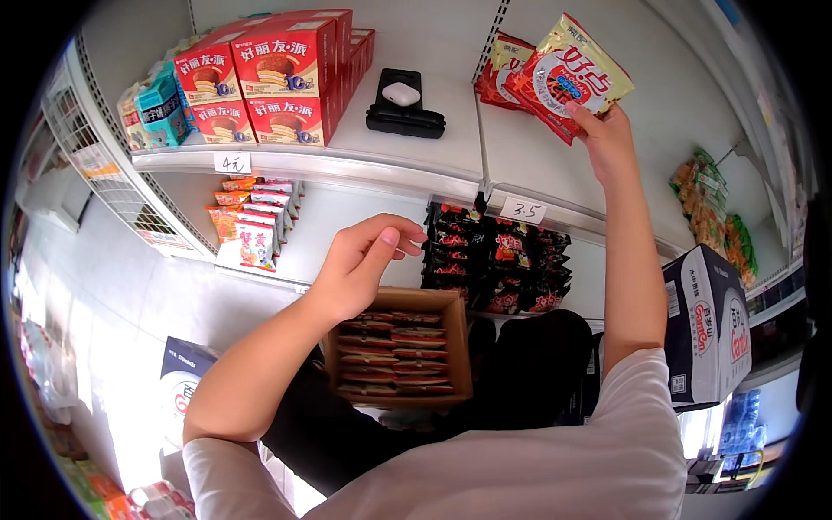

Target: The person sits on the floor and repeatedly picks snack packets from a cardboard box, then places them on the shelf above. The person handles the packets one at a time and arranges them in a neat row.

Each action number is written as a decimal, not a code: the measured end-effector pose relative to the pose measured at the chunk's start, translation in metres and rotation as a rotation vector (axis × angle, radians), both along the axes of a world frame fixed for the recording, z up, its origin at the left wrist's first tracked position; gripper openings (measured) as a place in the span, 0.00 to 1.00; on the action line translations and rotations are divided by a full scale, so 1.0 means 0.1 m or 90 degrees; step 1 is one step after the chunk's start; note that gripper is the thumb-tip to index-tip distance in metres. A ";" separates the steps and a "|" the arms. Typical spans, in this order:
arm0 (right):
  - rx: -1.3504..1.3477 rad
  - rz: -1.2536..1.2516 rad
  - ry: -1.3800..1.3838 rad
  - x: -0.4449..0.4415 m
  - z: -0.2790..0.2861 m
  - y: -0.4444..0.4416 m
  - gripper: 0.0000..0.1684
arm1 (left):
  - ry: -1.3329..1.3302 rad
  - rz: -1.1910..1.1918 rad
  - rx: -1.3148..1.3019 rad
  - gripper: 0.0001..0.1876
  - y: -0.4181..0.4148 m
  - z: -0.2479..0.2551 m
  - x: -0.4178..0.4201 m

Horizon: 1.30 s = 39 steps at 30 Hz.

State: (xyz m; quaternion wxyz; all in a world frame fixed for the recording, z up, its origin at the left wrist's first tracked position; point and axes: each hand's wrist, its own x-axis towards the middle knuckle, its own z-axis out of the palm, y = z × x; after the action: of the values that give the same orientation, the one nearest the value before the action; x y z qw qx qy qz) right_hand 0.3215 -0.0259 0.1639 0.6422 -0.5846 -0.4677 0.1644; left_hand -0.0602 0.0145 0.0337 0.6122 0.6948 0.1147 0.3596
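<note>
My right hand grips the lower edge of a red and cream snack bag above the upper shelf, thumb on its front. Partly behind that bag is a similar snack packet, near the shelf's upright. My left hand hangs in the air with nothing in it, its fingers bent and the thumb apart from them. Below it, an open cardboard box between my knees holds two columns of red packets standing on edge.
Red pie boxes are stacked at upper left, beside a black device with a white case. Black snack packets and small white packets fill parts of the lower shelf. Dark cartons stand on both sides.
</note>
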 end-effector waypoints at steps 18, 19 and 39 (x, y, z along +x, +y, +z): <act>-0.187 -0.192 -0.297 0.86 -0.65 1.01 0.32 | 0.089 -0.003 0.073 0.12 0.09 -0.02 -0.01; -0.188 -0.232 -0.324 0.87 -0.66 1.02 0.33 | 0.092 -0.007 0.067 0.12 0.09 -0.03 0.00; -0.285 -0.197 -0.350 0.87 -0.65 1.04 0.43 | 0.206 -0.067 0.059 0.13 0.16 -0.14 0.10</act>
State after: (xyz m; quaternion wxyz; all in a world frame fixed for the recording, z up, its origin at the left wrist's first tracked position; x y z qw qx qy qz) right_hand 0.4088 0.0781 0.0990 0.3667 -0.7962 -0.4813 0.0001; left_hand -0.0504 0.0306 0.0199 0.5708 0.7762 0.1587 0.2156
